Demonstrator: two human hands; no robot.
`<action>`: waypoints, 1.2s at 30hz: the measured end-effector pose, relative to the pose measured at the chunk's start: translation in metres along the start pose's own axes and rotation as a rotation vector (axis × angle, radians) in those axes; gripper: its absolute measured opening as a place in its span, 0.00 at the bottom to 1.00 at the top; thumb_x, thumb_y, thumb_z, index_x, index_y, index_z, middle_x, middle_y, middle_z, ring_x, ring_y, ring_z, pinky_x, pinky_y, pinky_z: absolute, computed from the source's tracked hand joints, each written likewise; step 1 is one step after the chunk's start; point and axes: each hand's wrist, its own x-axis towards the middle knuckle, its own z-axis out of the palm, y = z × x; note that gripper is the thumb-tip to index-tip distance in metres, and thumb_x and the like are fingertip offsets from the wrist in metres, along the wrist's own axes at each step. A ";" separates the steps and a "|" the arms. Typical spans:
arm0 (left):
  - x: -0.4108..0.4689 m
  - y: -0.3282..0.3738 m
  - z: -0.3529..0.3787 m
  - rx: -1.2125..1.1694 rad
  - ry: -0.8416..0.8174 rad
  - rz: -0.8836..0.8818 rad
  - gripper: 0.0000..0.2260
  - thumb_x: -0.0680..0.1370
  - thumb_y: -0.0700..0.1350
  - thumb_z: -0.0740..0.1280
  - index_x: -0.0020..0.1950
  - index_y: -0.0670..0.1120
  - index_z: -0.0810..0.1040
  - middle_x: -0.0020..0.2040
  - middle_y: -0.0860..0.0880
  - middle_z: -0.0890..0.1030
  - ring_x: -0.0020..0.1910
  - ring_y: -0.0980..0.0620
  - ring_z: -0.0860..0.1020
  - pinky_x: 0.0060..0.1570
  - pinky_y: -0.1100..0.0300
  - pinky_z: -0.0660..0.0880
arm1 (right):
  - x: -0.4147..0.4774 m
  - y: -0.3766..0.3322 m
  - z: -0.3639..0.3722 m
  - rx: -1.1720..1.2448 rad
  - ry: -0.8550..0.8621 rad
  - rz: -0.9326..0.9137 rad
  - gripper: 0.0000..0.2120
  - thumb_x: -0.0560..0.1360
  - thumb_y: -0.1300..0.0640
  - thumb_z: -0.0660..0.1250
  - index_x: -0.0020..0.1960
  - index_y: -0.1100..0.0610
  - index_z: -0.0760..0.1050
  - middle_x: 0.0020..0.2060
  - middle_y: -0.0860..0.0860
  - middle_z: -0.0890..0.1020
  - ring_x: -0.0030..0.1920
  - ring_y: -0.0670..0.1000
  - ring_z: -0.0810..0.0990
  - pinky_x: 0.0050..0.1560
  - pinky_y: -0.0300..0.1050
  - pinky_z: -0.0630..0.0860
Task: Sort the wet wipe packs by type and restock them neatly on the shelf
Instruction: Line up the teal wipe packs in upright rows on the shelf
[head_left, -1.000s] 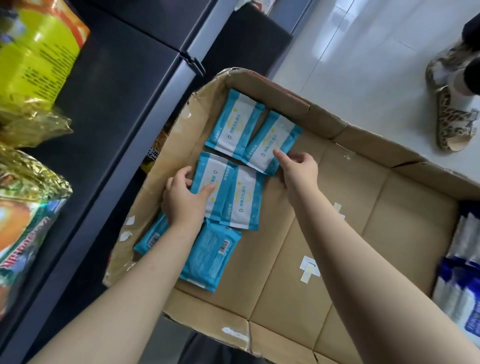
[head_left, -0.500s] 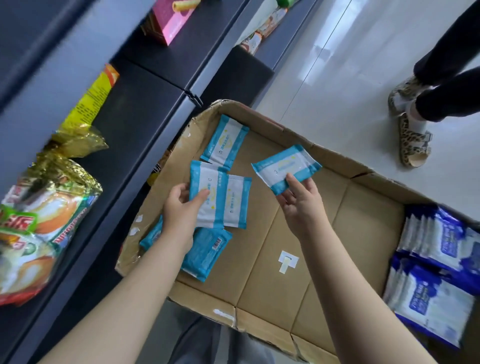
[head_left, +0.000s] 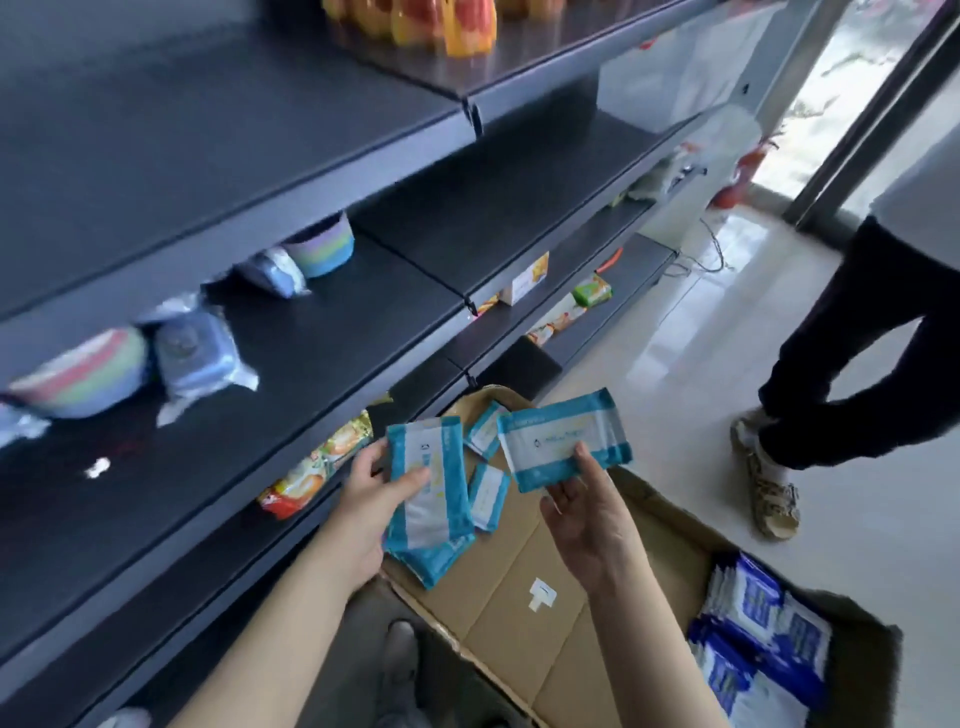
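My left hand (head_left: 371, 501) grips a small stack of teal-and-white wet wipe packs (head_left: 428, 496), lifted above the left side of the cardboard box (head_left: 498, 597). My right hand (head_left: 584, 512) pinches a single teal-and-white pack (head_left: 563, 439) by its lower edge, held up over the box. Two more teal packs (head_left: 487, 493) lie in the box beneath. Dark blue-and-white wipe packs (head_left: 763, 639) are stacked at the box's right end. The dark shelf (head_left: 322, 332) runs to my left.
On the shelf sit pastel striped tubs (head_left: 83, 371) and silvery-blue packs (head_left: 195, 353). Snack bags (head_left: 317, 462) lie on the level below, bottles (head_left: 441, 21) on the top shelf. Another person's legs (head_left: 852, 364) stand on the tiled floor to the right.
Both hands have lifted their teal packs up out of the box. My view has swung upward from the box to the shelves.
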 end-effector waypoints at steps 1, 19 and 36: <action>-0.028 0.013 -0.012 -0.023 0.018 0.047 0.18 0.76 0.34 0.69 0.62 0.49 0.73 0.52 0.46 0.83 0.45 0.48 0.84 0.38 0.54 0.80 | -0.023 -0.002 0.016 -0.042 -0.043 0.000 0.11 0.75 0.53 0.68 0.56 0.53 0.76 0.46 0.51 0.85 0.43 0.48 0.81 0.46 0.42 0.71; -0.276 0.114 -0.255 -0.189 0.500 0.442 0.13 0.75 0.42 0.73 0.57 0.43 0.74 0.53 0.43 0.83 0.42 0.50 0.82 0.37 0.58 0.78 | -0.220 0.092 0.233 -0.413 -0.564 -0.028 0.14 0.77 0.59 0.70 0.61 0.55 0.75 0.55 0.55 0.85 0.50 0.52 0.85 0.43 0.41 0.82; -0.391 0.108 -0.458 -0.297 0.598 0.575 0.13 0.79 0.38 0.68 0.62 0.45 0.73 0.59 0.46 0.80 0.56 0.48 0.81 0.51 0.51 0.81 | -0.335 0.269 0.358 -0.561 -0.712 -0.119 0.17 0.76 0.62 0.71 0.63 0.56 0.72 0.58 0.53 0.82 0.58 0.53 0.82 0.50 0.46 0.80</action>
